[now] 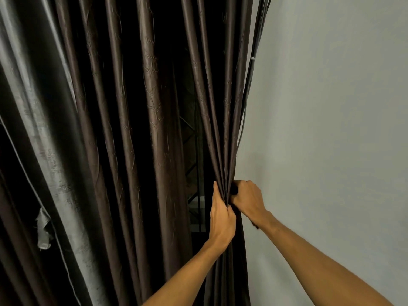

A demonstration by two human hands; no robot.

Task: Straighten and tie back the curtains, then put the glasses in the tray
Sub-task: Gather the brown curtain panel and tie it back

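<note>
Here both hands (221, 219) bunch the dark curtain (154, 129) against a pale wall (331, 129).

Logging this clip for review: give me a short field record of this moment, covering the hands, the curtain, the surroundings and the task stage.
left hand: gripping the gathered folds from the left
right hand: clutching the same bunch from the wall side
curtain: dark brown patterned fabric curtain, pleats pulled toward the right edge
tie-back: none clearly visible
surroundings: plain grey wall on the right
glasses and tray: not in view
stage: gathering, not yet tied
</note>
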